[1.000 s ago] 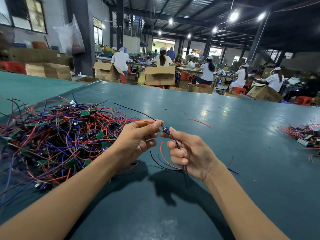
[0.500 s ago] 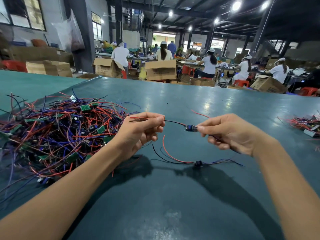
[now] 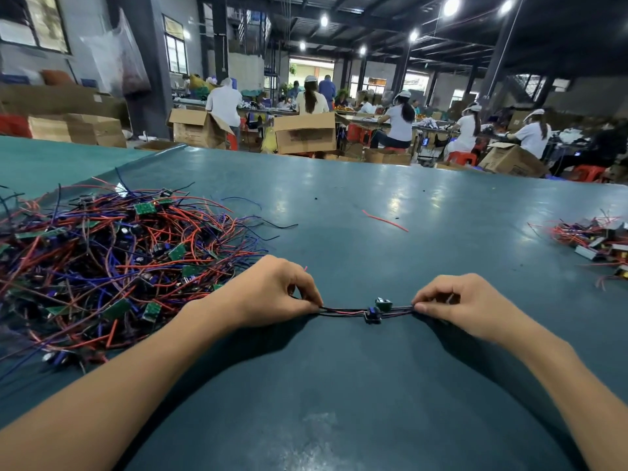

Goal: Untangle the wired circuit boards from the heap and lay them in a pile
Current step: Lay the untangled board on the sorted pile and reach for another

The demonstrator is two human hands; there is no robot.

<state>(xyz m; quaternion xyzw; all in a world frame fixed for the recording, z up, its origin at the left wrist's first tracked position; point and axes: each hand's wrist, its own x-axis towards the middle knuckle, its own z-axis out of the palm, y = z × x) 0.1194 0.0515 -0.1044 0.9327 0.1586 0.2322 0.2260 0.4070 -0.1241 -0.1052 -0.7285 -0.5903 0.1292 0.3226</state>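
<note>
Teal table (image 3: 339, 396), lower centre of frame: 2 boards (image 3: 377, 309) lying touching, wires (image 3: 339, 311) stretched flat to either side. Pinches the wire ends down onto the table, left hand (image 3: 272, 294) left of the boards, right hand (image 3: 465, 304) right of them, fingers curled, tips pressed together. Tangled heap (image 3: 112, 260) at centre left, just beside the left hand. Smaller pile (image 3: 594, 243) at right edge, well apart. Loose red wire (image 3: 384, 219) above centre.

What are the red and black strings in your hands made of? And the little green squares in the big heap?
The wires look like bendy plastic coating, matte red and black; any metal inside is hidden. The green squares look like stiff circuit board with a smooth green coat, probably fibreglass: flat with sharp corners.
</note>
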